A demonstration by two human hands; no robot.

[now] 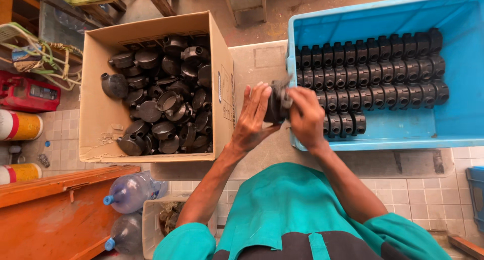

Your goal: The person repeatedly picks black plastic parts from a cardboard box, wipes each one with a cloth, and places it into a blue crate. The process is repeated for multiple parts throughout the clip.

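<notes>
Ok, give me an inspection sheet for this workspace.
Surface: pale bench, bare between the two containers.
Job's things: one black fitting held between both hands; loose fittings heaped in the cardboard box; fittings lined in neat rows in the blue crate.
Clutter: two plastic bottles by the orange bench; red device and cans at left.
Hands: left hand and right hand both grip the fitting.
Cables: green cord bundle at upper left.
Surroundings: tiled floor, small open box below.
</notes>
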